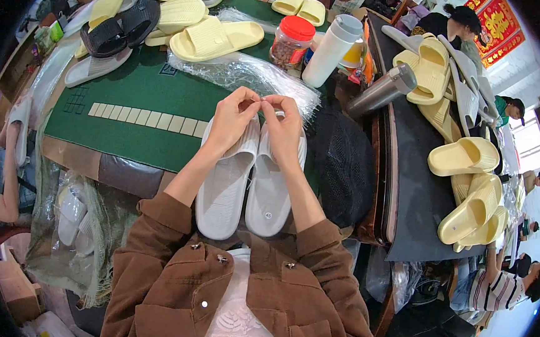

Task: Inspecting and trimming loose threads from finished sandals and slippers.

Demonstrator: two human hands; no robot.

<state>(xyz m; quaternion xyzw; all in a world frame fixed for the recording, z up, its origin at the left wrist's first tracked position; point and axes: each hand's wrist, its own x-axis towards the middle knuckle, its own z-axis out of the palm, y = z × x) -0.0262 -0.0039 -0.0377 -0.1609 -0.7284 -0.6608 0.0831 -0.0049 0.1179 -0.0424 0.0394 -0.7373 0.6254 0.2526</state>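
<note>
A pair of light grey slide slippers lies in front of me, toes pointing away: the left slipper (221,196) and the right slipper (269,196). A small round sticker sits on the right one's heel. Above their straps my left hand (232,122) and my right hand (283,129) meet, thumbs and forefingers pinched together at the fingertips. Whatever is between them is too small to make out. My wrists rest close over the slippers and partly hide the straps and toes.
A green mat (116,133) with a row of pale tiles (145,118) covers the table. Beyond are clear plastic bags (245,76), yellow slippers (216,39), black slippers (120,29), a red-lidded jar (291,41) and a white bottle (332,51). A steel tumbler (382,90) stands right. Other people sit nearby.
</note>
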